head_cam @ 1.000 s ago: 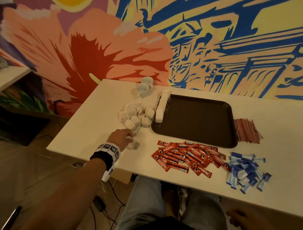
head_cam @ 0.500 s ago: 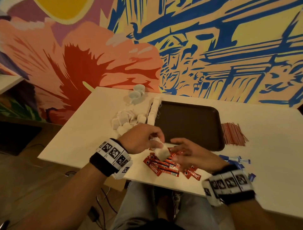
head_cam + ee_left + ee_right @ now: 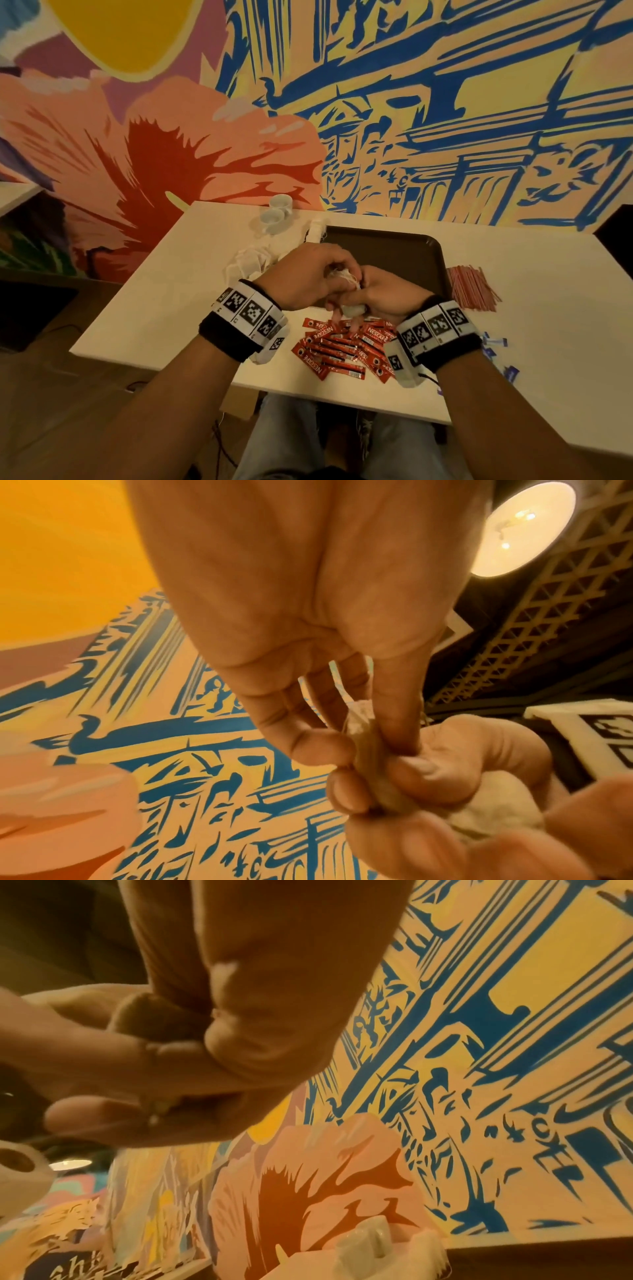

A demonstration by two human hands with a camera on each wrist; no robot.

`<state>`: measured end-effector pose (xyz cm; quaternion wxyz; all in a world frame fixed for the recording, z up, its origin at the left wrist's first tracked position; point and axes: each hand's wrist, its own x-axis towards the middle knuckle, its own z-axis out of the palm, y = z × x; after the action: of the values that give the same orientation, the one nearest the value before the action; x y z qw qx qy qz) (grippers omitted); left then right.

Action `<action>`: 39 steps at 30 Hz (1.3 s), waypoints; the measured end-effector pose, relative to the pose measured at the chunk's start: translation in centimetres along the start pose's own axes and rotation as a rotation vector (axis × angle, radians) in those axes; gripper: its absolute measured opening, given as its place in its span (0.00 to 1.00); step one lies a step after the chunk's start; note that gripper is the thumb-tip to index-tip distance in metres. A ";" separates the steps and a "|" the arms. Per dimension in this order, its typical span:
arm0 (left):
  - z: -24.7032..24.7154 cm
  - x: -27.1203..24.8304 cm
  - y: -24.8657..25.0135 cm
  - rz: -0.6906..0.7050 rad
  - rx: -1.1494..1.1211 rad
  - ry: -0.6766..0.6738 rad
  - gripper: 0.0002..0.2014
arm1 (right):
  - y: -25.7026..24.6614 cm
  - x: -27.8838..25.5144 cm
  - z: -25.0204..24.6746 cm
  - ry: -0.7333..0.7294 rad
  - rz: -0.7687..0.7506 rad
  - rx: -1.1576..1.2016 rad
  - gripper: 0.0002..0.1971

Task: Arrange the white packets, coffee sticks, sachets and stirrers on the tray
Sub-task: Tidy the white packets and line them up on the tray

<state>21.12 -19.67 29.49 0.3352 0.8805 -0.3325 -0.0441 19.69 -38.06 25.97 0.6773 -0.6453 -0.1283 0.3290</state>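
Both hands meet above the coffee sticks (image 3: 337,347), in front of the tray (image 3: 387,253): left hand (image 3: 301,277) and right hand (image 3: 383,296) fingers curl around white packets (image 3: 344,275)

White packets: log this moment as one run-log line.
left hand: pinches white packets | right hand: holds same packets | held above table, near tray | coffee sticks: on table

Glossy coffee sticks (image 3: 337,349); seemingly matt tray (image 3: 394,253)
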 end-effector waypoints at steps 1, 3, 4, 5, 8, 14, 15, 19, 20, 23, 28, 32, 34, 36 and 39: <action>-0.1 0.2 -0.1 0.002 -0.034 0.044 0.09 | -0.3 0.0 0.0 0.034 -0.021 0.019 0.06; -0.2 0.5 -0.5 -0.020 -0.117 0.151 0.13 | -0.8 0.0 0.1 0.133 -0.063 0.062 0.06; -0.3 0.6 -0.7 -0.049 -0.165 0.210 0.14 | -1.1 0.0 0.2 0.192 -0.080 0.080 0.06; -0.4 0.7 -0.9 -0.079 -0.209 0.266 0.15 | -1.3 -0.1 0.3 0.245 -0.096 0.100 0.06; -0.4 0.4 -1.0 -0.123 -0.299 0.347 0.12 | -1.8 0.0 0.8 0.345 -0.122 0.195 0.11; 0.3 -1.1 -1.7 -0.187 -0.426 0.344 0.10 | -2.4 0.0 1.4 0.321 -0.168 0.493 0.17; 0.3 -1.5 -1.8 -0.190 -0.456 0.352 0.10 | -2.3 0.0 1.5 0.324 -0.175 0.516 0.17; 0.1 -2.5 -1.4 -0.168 -0.525 0.345 0.11 | -1.7 0.0 1.9 0.340 -0.190 0.498 0.19; 0.1 -2.6 -1.2 -0.177 -0.534 0.348 0.12 | -1.6 -0.1 2.0 0.348 -0.191 0.482 0.19; 0.2 -2.7 -1.3 -0.209 -0.516 0.346 0.14 | -1.3 -0.1 2.2 0.422 -0.207 0.446 0.16; 1.0 -2.4 -1.4 -0.217 -0.540 0.347 0.16 | -1.2 0.2 2.5 0.503 -0.233 0.335 0.14; 2.4 -2.2 -2.1 -0.251 -0.609 0.302 0.14 | -0.4 0.1 2.3 0.547 -0.213 0.260 0.14; 3.6 -2.4 -2.7 -0.271 -0.602 0.247 0.11 | 0.2 0.0 2.0 0.578 -0.166 0.246 0.15; 4.6 -2.7 -3.4 -0.323 -0.565 0.195 0.06 | 0.8 -0.2 1.7 0.634 -0.097 0.216 0.16; 5.8 -3.3 -4.4 -0.416 -0.550 0.171 0.03 | 1.9 -0.5 1.1 0.690 -0.057 0.210 0.18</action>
<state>19.25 -18.46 21.78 0.5702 0.8066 -0.0926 -0.1252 18.13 -37.64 24.46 0.7524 -0.6413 0.1245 0.0844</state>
